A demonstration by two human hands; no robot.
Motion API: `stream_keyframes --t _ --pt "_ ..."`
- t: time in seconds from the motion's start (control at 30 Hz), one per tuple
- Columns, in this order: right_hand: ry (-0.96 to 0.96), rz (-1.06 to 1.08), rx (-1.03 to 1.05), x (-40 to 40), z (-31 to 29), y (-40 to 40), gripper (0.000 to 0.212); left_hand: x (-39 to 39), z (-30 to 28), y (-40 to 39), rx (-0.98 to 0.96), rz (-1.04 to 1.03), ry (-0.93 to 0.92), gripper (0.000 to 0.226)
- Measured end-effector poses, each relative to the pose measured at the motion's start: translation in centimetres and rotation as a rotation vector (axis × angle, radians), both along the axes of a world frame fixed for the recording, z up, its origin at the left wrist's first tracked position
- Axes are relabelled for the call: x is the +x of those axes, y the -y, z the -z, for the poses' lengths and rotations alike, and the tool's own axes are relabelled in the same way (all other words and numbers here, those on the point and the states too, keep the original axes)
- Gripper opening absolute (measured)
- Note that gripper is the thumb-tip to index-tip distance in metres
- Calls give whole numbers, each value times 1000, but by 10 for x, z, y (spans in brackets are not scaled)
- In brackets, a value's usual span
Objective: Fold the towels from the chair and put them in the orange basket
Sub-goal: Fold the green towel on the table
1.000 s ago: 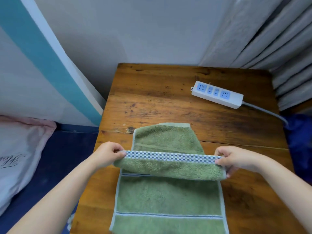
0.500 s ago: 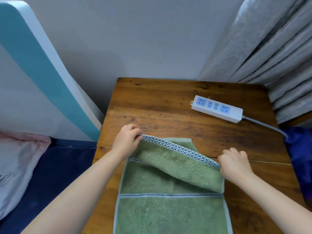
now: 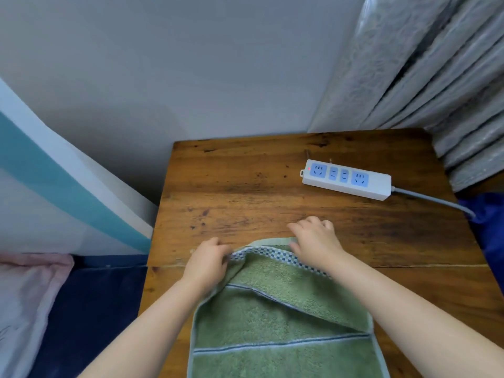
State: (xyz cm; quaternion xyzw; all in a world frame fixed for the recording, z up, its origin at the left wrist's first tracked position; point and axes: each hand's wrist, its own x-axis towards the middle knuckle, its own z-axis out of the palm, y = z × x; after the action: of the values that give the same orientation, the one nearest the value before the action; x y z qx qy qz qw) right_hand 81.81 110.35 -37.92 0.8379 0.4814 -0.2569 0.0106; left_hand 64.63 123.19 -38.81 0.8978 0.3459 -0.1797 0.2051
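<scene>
A green towel with a blue-and-white checked band lies on the wooden table, its near part running out of the bottom of the view. The checked end is folded back over the towel and reaches its far hem. My left hand pinches the checked band at its left corner. My right hand lies over the band near the far hem, fingers curled down on it, with the fingertips on the wood just beyond. Neither the orange basket nor the chair is in view.
A white power strip with blue sockets lies at the table's back right, its grey cable running off to the right. Grey curtains hang at the back right. A white-and-teal board leans at the left, beside bedding.
Both hands have carried the checked end of the towel away from me to the far hem. The right hand moved left and forward; the fold now lies almost flat.
</scene>
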Motion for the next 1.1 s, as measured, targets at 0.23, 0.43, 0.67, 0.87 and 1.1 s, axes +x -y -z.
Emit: stream_keyframes --t 0.23,0.43,0.67,0.87,1.1 --pt "-25 -11 62 -19 2 -1 14 -30 2 -1 -60 -231 122 30" --pt "102 -254 341 -20 4 41 36 -16 1 -8 -312 -399 186 9" --pt "147 -275 422 -16 8 57 40 -11 -14 -3 -406 -472 331 8" --pt "107 -221 510 -16 15 58 34 -33 -28 -10 -523 -406 279 22" --pt "-16 36 106 -5 -3 51 52 -38 -35 -11 -213 -314 296 9"
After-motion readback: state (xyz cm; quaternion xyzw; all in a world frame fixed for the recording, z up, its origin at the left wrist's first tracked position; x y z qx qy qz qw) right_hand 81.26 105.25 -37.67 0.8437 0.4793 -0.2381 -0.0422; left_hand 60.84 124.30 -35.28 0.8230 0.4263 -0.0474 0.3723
